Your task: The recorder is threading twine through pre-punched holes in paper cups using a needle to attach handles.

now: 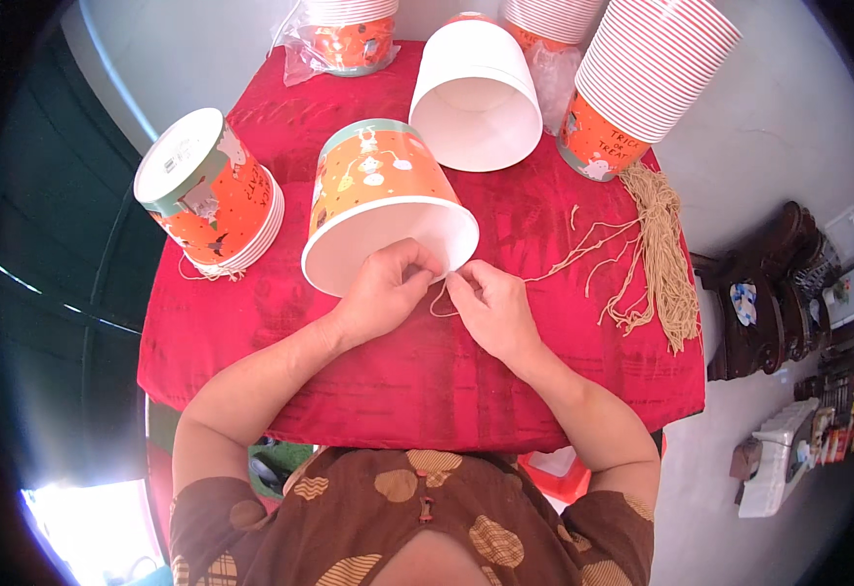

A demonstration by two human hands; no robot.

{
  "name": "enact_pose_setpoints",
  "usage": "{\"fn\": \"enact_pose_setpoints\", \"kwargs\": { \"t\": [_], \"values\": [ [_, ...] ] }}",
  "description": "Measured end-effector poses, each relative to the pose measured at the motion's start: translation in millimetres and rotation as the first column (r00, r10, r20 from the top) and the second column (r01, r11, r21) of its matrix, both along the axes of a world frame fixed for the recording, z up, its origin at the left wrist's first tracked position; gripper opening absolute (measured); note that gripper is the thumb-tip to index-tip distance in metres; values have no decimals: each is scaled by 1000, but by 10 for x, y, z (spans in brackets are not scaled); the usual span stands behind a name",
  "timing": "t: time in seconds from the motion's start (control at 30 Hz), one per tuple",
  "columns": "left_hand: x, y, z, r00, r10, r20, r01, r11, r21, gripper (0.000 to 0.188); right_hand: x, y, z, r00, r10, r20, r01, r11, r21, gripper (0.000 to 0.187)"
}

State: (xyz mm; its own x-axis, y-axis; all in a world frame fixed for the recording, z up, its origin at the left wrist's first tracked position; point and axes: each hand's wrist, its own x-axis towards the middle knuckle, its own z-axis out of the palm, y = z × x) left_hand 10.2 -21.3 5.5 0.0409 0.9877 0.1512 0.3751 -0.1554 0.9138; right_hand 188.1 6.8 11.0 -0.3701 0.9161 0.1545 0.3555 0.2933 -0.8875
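Head view — orange bucket (380, 184) on side, white inside

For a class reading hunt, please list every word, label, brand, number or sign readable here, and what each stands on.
Right bucket stack: dark lettering on orange; wording not copied here.
Left bucket stack: dark lettering on orange, partly turned away; likewise not copied.
Its upturned white base: dark print, too small to read.
Front bucket: pictures, but no text I can make out.
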Motion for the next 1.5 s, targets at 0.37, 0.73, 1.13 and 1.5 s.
{"fn": "enact_pose_setpoints", "kwargs": {
  "t": [0.37,0.73,1.13,1.5],
  "values": [
    [-8,54,-82,999,-41,36,40,999,25,6,-9,45,-44,996,26,91,-27,1000,2,26],
    [-28,5,-91,993,-93,-78,98,993,71,16,0,-280,32,972,203,118,-233,905,356,10],
    [2,15,-42,989,-86,-118,101,987,126,12,18,-216,76,976,213,-47,-172,885,433,6],
    [-9,8,-88,988,-74,-133,97,980,173,9,-18,45,-144,992,37,124,-92,874,477,23]
  ]
}}
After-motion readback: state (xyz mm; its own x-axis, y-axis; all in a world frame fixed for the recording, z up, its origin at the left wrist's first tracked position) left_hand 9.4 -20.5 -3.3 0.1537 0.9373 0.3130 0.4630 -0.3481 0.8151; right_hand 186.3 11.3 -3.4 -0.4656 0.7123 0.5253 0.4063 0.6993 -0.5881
